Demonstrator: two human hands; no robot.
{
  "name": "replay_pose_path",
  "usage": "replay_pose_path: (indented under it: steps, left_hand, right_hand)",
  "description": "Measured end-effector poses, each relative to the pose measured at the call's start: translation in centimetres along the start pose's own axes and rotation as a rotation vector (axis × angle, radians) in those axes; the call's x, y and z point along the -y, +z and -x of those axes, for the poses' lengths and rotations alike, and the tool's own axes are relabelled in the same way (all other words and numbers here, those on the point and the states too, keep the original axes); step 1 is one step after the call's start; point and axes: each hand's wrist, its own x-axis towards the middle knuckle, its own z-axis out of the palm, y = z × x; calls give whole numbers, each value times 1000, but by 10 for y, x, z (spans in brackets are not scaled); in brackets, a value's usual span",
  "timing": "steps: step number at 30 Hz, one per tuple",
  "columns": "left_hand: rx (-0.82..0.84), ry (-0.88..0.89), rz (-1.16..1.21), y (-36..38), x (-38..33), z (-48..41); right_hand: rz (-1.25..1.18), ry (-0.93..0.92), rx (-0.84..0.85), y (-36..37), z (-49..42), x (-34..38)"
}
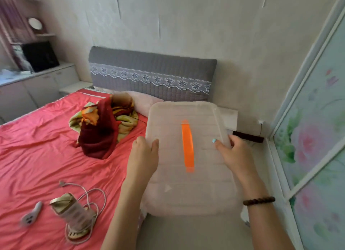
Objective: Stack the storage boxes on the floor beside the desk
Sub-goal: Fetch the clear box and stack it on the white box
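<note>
Storage box (188,156) — translucent plastic, orange handle (187,147) running lengthwise along the lid; held up between both hands at the bed's right edge, above the strip of floor (196,234) between bed and wall; its base is hidden, so whether it rests on anything cannot be told.

Listed left to right:
- cabinet run (37,85) far left, a dark appliance on top; whether this is the desk of the task is unclear;
- bed (37,156) with red sheet, bearing a small grey device (30,215), a beige appliance with coiled cord (74,216) and a heap of dark red and yellow cloth (104,126);
- left hand (143,158) — fingers curled over the box's left long edge, thumb lying on the lid, gripping;
- right hand (231,154) — fingers wrapped round the right long edge, thumb with a painted nail pressed on the lid; beaded bracelet (258,201) at the wrist;
- floral panel (317,137) far right.

Governing relation: the box's long axis points away from the person toward the headboard (149,72); the hands clamp opposite long sides near its middle, neither plainly nearer. Judgement: lowering calls for keeping the lid level; no second box shows.
</note>
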Motion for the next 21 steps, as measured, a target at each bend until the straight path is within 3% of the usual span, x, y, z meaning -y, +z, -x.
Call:
replay_pose_path:
  steps: [15, 21]
  left_hand:
    - [-347, -319, -147, -65, 26, 104]
    - [-494, -392, -221, -97, 28, 164]
  right_hand:
    - [-99, -291, 387, 46, 30, 24]
    - [-192, -365, 625, 56, 66, 44]
